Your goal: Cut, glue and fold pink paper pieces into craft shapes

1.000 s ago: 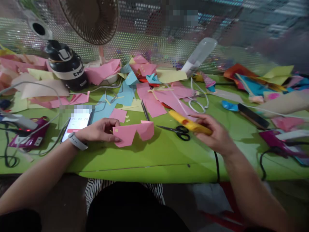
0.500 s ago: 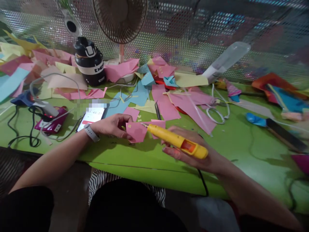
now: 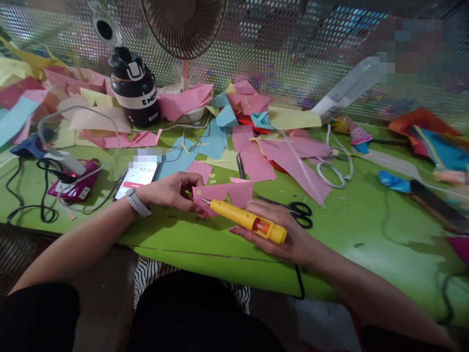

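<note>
My left hand (image 3: pixel 179 191) pinches the left edge of a pink paper piece (image 3: pixel 239 193), held just above the green table. A small yellowish patch shows at its upper left corner. In my right hand (image 3: pixel 269 222) is a yellow hot glue gun (image 3: pixel 249 220), its metal nozzle pointing left at the pink paper, close to my left fingers. Whether the nozzle touches the paper I cannot tell. The black-handled scissors (image 3: pixel 301 214) lie just behind my right hand, blades partly hidden. Tweezers (image 3: pixel 241 166) rest on the table beyond the paper.
A phone (image 3: pixel 139 175) lies by my left wrist, with a purple power strip (image 3: pixel 75 183) and cables further left. Behind stand a black bottle (image 3: pixel 135 93), a fan (image 3: pixel 185 24) and scattered coloured paper. A glue-gun cord (image 3: pixel 299 281) hangs over the table's front edge.
The glue gun in my right hand has moved left and slightly down, its nozzle now nearer my left fingers. The scissors have come into view. My left hand keeps its pinch on the paper.
</note>
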A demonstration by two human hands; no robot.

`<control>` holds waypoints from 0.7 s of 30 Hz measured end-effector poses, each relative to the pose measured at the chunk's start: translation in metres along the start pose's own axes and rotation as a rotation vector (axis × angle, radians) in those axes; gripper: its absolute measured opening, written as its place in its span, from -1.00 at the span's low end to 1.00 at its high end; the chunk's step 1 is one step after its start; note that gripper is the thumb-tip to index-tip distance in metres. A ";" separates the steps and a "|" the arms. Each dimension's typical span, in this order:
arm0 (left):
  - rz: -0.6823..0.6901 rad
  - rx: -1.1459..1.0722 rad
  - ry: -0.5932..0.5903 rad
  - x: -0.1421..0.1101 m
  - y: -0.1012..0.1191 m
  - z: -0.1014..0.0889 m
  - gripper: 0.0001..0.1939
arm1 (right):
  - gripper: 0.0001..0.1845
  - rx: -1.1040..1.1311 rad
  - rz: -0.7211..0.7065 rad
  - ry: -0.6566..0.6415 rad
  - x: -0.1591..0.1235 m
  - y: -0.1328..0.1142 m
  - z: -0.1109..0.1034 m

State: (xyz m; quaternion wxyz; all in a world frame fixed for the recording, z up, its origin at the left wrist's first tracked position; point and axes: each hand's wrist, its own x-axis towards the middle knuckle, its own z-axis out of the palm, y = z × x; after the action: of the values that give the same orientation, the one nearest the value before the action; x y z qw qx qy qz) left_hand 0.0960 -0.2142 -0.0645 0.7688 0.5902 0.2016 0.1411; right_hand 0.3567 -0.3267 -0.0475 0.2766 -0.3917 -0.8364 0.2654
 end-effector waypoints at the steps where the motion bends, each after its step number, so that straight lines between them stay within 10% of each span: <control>1: 0.000 0.007 0.003 0.000 0.000 0.000 -0.68 | -0.75 0.003 0.002 -0.001 0.000 0.000 0.000; 21: -0.012 0.014 -0.020 -0.001 0.000 0.001 -0.70 | -0.74 -0.019 0.008 -0.001 0.001 -0.004 0.001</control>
State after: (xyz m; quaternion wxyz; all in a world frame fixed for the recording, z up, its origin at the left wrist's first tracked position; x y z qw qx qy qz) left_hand 0.0954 -0.2155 -0.0642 0.7676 0.5956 0.1985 0.1292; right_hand 0.3534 -0.3287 -0.0452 0.2715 -0.3978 -0.8374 0.2586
